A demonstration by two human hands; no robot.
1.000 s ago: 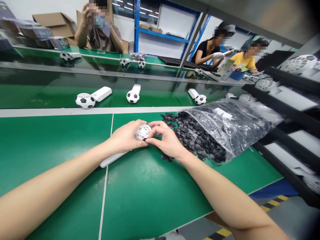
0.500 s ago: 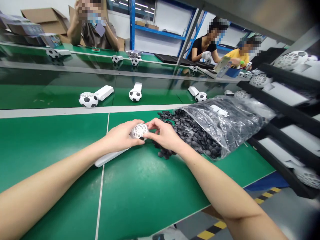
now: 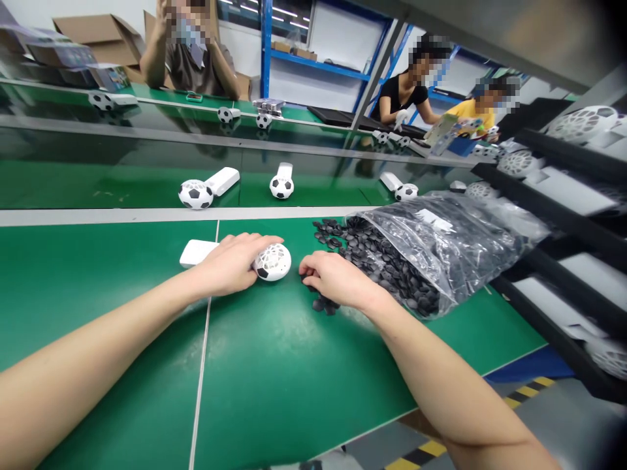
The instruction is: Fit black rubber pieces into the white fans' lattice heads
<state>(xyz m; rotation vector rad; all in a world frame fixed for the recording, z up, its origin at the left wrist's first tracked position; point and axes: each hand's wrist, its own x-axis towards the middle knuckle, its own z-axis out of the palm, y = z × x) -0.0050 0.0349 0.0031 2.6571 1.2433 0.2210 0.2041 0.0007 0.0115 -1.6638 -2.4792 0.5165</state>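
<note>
My left hand [image 3: 228,264] is wrapped round a white soccer-ball-shaped device with a latticed top, gripping it by the ball head [image 3: 273,262]. A few black patches show on the ball's side, and its white handle [image 3: 196,253] sticks out to the left behind my hand. To the right of the ball, apart from it, my right hand [image 3: 333,277] has its fingers closed at the edge of a pile of small black pieces [image 3: 360,245]. A dark piece shows at its fingertips, partly hidden by them.
A clear plastic bag [image 3: 455,235] spills the black pieces onto the green table [image 3: 264,378]. Beyond the pale rail, finished-looking ball devices [image 3: 196,194] lie on a green belt. Black racks [image 3: 563,274] with more devices stand at right. Several people sit across.
My right hand has left the ball and moved right and down to the black pieces. My left hand has turned the device, so its ball faces differently and its handle lies higher.
</note>
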